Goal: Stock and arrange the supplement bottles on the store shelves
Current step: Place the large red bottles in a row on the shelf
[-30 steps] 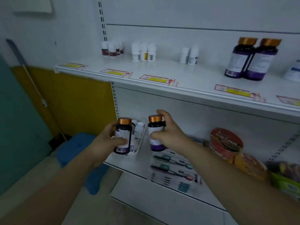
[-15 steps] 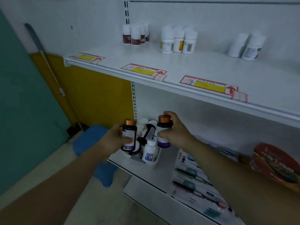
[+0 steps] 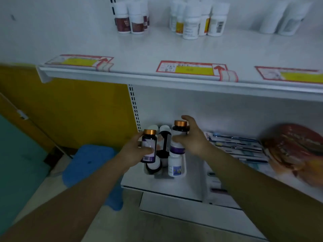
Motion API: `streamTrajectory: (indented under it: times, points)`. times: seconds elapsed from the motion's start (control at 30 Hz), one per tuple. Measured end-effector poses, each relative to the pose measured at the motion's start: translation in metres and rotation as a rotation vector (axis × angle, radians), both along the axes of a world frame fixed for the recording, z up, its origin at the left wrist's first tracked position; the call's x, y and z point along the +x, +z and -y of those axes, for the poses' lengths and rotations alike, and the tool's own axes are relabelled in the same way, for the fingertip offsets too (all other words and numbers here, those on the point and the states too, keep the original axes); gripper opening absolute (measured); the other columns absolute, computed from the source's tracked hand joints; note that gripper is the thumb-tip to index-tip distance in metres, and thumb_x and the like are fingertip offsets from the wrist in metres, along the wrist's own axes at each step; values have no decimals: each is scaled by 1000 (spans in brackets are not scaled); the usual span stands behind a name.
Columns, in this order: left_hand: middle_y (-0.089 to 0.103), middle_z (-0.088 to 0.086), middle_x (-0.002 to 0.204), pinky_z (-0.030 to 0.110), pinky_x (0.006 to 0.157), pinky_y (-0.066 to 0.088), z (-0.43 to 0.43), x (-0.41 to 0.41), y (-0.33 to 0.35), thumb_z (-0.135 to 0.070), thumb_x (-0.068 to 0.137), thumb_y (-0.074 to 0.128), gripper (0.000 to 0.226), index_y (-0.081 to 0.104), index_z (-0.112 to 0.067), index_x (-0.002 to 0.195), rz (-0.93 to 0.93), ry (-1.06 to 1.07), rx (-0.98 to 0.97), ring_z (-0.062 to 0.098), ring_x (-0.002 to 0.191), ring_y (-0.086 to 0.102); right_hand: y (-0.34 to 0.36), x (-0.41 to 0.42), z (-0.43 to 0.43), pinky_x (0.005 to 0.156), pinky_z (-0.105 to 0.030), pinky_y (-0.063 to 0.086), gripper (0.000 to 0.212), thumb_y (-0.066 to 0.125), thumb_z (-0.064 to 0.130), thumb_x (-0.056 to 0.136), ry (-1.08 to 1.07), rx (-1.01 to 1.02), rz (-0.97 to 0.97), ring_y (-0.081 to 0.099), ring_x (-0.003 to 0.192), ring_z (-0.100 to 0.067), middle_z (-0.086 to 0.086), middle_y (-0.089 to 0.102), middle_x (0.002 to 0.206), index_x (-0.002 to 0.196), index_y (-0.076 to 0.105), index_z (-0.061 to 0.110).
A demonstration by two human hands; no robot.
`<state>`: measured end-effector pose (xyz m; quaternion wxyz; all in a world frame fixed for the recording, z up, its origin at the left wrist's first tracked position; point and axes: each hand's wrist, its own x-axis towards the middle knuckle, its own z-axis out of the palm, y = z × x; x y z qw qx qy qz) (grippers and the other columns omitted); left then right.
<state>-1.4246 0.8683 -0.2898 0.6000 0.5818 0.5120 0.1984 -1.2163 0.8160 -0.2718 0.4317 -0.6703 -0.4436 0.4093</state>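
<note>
Left hand (image 3: 134, 151) first: its grip is wrapped round a dark purple plastic bottle with a copper screw cap (image 3: 149, 145). The thumb lies across the pale label, and the bottle is upright just over the small white plastic basket (image 3: 183, 161) on the white lower shelf (image 3: 190, 186). Just beside it, the right hand (image 3: 193, 140) has its grip on a matching copper-capped dark bottle (image 3: 178, 135), fingers curled round the far side. This one sits a touch higher, also above the basket.

Both look to be coming out of stock, bound for the white painted metal upper shelf (image 3: 97, 42). To do it well, lift straight up so neither base clips the bottles packed in the basket. Clear the shelf lip, then set them upright, labels out, behind a red-and-yellow price tag (image 3: 192, 69).

The bodies are round, smooth and glossy, so a firm mid-body hold beats pinching the cap. The caps look metallic, though it's too blurry to read any ridging. A small white plastic bottle with a bluish label (image 3: 174, 167) stands at the basket's front corner. The upper shelf is flat and matte.
</note>
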Motion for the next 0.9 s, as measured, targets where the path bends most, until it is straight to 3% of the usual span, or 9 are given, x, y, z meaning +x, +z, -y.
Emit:
streamTrajectory:
  times: [0.13,0.33,0.67,0.77,0.9]
  points:
    - [64,12,114,51,88,53,-8,-4,-9,-6,80,71,61,46,-20,134,10,-43,-34,28,101,65,-8,-13,5,89,-38,52,69,74,11,74,-67,-12,26,61,101,-19,4,60,110,128,37,32]
    - [64,8,109,45,85,54,-11,5,-16,-4,81,70,55,46,-22,126,26,-13,-66,25,98,64,-19,-19,6,89,-41,52,61,72,12,76,-29,-80,111,58,97,-17,16,53,98,118,36,40]
    - [62,4,102,38,78,55,-4,12,-31,-7,82,70,51,47,-23,125,50,39,-73,21,93,64,-31,-13,-10,81,-35,53,59,74,12,73,-4,-95,73,59,95,-15,7,58,102,115,41,38]
    - [61,1,100,36,81,54,3,15,-34,-8,83,69,47,48,-24,122,42,29,-71,21,94,62,-35,-5,-14,85,-38,53,66,74,11,75,-61,-84,-11,60,100,-19,2,58,109,125,38,34]
    - [60,1,102,36,87,53,11,20,-42,-10,83,69,44,46,-28,116,-26,-27,13,21,98,60,-36,4,-22,78,-33,52,67,72,13,79,-83,-97,-33,61,97,-21,-4,59,110,129,32,33]
